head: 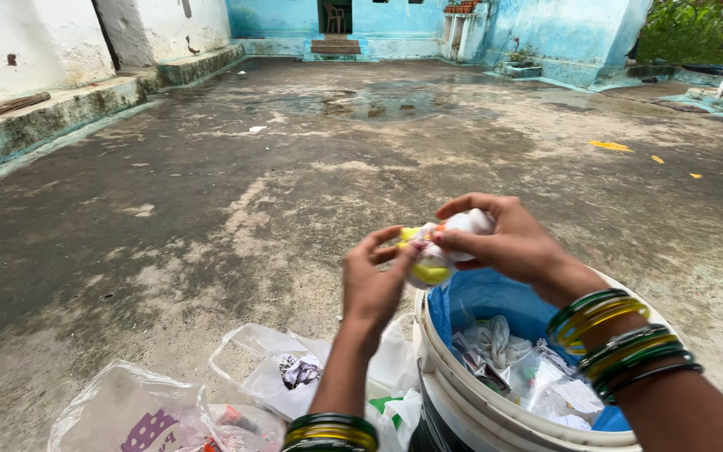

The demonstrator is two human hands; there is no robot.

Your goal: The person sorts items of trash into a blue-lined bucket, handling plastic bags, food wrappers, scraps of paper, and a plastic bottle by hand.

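Lying lower left on the wet concrete yard floor (211,209): clear plastic bags (269,368) holding crumpled scraps. Left hand (374,280): fingers pinched shut on the edge of a crumpled white, yellow and orange wrapper (438,251). Wrapper: held in mid-air between both hands, above the bucket's near rim. Right hand (508,243): fingers curled closed over the wrapper's top; green and yellow bangles (617,339) on the wrist. White bucket (495,410): blue liner, paper and plastic waste inside.

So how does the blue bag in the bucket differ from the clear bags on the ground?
The blue bag lines the white bucket, held open; the clear bags lie crumpled on the concrete. The blue bag is opaque; the clear bags show their contents. Both hold scraps of litter.
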